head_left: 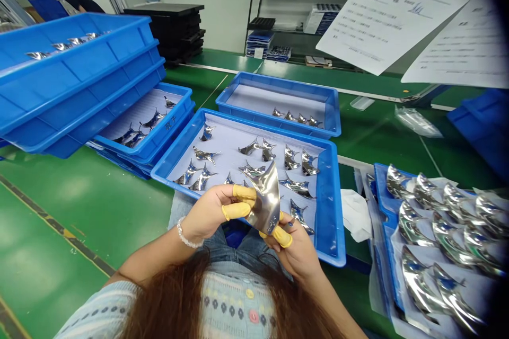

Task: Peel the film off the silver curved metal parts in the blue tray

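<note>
Between my two hands is a shiny curved metal part (267, 197) with pointed corners, held above the near edge of a blue tray (338, 222). My left hand (222, 206), in yellow finger cots, pinches its left side. At the lower right edge, my right hand (292, 241) grips it with yellow-covered fingers. Several similar metal parts lie spread on white paper in the tray, such as one curved metal part (291, 158) near the back right. The held part and my hands hide some of them.
Behind stands another blue tray (278, 124) with several small parts. Stacked blue bins (79, 95) rise at the left. On the right, a tray holds larger polished parts (421, 275). Printed sheets (389, 16) hang at upper right. A person's arm (81, 0) shows at far left.
</note>
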Available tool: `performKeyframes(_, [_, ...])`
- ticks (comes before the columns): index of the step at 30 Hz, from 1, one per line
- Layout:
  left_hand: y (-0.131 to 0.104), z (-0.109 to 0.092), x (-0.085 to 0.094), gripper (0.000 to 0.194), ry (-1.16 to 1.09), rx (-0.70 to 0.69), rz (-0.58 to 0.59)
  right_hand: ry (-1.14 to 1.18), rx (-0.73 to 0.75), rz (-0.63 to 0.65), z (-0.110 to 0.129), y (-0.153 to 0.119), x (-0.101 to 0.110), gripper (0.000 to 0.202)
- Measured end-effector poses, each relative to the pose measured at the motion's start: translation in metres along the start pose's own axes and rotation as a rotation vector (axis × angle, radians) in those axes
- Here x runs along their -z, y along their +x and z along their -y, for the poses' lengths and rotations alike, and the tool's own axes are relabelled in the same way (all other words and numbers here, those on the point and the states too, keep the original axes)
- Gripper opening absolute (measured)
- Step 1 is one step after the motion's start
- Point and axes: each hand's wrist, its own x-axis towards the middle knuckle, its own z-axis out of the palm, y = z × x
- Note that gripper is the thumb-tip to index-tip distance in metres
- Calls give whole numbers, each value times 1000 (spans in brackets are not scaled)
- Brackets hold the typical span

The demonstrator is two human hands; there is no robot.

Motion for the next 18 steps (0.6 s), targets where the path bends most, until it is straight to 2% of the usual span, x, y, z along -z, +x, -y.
performKeyframes(8, [-5, -3, 3, 20, 374, -156, 83, -14, -9, -13, -5, 3, 1, 35])
performKeyframes(13, [-8, -6, 2, 14, 471, -218, 132, -25, -17, 8, -3, 4, 1, 47])
performKeyframes(18, [-1, -10, 2, 11, 488, -235, 118, 39, -10, -38, -9, 10, 7, 30])
